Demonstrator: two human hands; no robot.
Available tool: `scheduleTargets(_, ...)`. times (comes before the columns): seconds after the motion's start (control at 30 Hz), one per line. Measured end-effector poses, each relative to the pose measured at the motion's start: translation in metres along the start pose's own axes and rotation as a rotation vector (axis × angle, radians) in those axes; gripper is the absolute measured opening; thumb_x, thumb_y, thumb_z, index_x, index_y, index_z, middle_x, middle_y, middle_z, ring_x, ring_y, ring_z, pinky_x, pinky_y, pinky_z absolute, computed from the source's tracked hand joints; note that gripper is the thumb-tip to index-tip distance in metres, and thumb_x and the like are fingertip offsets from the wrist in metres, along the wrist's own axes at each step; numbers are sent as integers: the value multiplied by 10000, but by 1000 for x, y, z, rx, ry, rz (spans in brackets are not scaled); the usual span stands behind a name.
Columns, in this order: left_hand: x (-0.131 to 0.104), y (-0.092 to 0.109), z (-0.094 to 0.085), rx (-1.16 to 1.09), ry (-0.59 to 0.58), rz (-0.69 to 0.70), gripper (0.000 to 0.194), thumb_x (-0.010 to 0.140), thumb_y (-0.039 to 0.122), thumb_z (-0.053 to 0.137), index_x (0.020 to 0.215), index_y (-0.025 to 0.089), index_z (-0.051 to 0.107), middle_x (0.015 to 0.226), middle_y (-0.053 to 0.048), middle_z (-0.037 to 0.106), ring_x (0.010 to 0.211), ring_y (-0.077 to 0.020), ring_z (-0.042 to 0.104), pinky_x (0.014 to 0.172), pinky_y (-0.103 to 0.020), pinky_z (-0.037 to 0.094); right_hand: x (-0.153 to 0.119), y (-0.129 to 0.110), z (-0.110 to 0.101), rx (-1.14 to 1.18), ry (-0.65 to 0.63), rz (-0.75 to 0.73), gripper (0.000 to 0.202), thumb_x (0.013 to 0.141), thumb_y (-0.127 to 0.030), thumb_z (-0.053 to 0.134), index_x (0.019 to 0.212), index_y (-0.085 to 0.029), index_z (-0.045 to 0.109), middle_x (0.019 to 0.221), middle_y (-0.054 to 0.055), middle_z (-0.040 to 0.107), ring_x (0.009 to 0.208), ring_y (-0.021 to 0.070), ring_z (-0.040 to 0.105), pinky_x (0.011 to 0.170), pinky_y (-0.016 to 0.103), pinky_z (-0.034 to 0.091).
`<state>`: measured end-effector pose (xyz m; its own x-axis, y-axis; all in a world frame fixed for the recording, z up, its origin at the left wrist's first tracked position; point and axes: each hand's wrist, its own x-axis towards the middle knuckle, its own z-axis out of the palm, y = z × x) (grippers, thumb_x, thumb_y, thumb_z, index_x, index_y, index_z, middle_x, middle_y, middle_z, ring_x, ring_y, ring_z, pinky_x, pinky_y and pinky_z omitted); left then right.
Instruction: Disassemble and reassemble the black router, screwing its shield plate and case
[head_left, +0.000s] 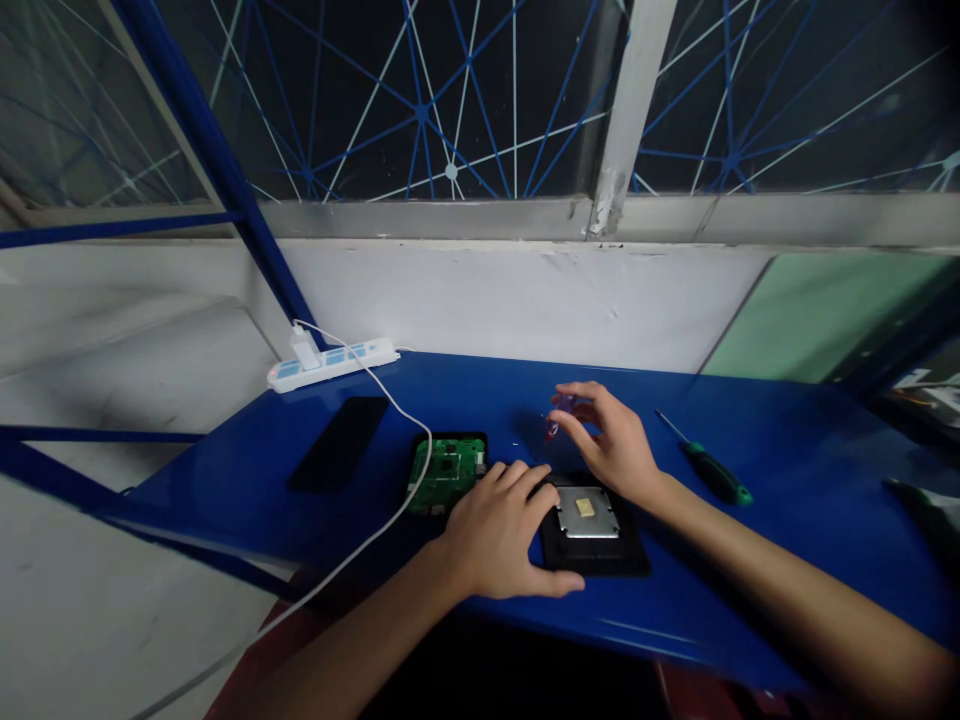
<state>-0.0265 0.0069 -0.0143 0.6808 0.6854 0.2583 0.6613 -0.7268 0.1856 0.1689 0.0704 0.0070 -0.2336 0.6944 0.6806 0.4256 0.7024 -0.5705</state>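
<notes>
My left hand [499,535] lies with its fingers spread over the left edge of a black plastic cover [596,560]. A silver metal plate [589,525] with a small yellowish pad [585,508] is set in that cover. Just beyond it, my right hand [611,435] is raised a little, thumb and fingers closed on a small translucent purple object [562,408] with a reddish end; its kind is unclear. Left of my left hand, a green circuit board [450,460] sits in a black casing, partly hidden by that hand and a cable.
A green-handled screwdriver [712,473] lies to the right. A flat black panel [341,440] is at the left, near a white power strip [337,362] with a plugged-in charger. Its white cable [360,548] crosses the blue table [465,385] over the board. Another dark-handled tool [926,515] is at the far right.
</notes>
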Motion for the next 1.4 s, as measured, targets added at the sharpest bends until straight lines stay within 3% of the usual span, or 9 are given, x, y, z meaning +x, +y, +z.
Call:
scheduleTargets(0.27,-1,0,1,1,12,-2,719,693,793,668,1085,194,609,1390,-133,580,1168,-340,552,1006,-488,426,-4,5,0,5,23,-8,276,947,-278,622,1213,-227,569,1049,62,680,827,155,727,761,317,628)
scheduleTargets(0.43,0,-1,2,-6,17,2,704,687,787,679,1060,195,610,1390,-138,580,1154,-340,561,992,-487,435,-11,3,-10,11,106,22,293,932,-257,634,1216,-241,563,1059,66,691,867,179,740,782,342,633)
scheduleTargets(0.73,1,0,0,-23,11,-9,663,669,775,701,983,201,595,1392,-141,582,1161,-347,569,974,-488,451,-35,-1,-28,385,261,232,306,920,-226,621,1209,-252,520,1035,40,656,761,160,750,728,342,650)
scheduleTargets(0.93,1,0,0,-32,13,-7,654,651,766,722,954,205,577,1387,-141,591,1138,-343,584,950,-486,463,-40,-1,-26,480,237,392,267,922,-284,630,1168,-247,533,987,27,662,695,149,735,658,314,640)
scheduleTargets(1.4,1,0,-1,-33,19,-3,617,664,744,722,932,216,553,1377,-144,596,1138,-343,577,944,-482,450,-41,-5,-24,488,196,472,290,907,-348,656,1154,-259,532,990,17,668,743,177,761,683,327,633)
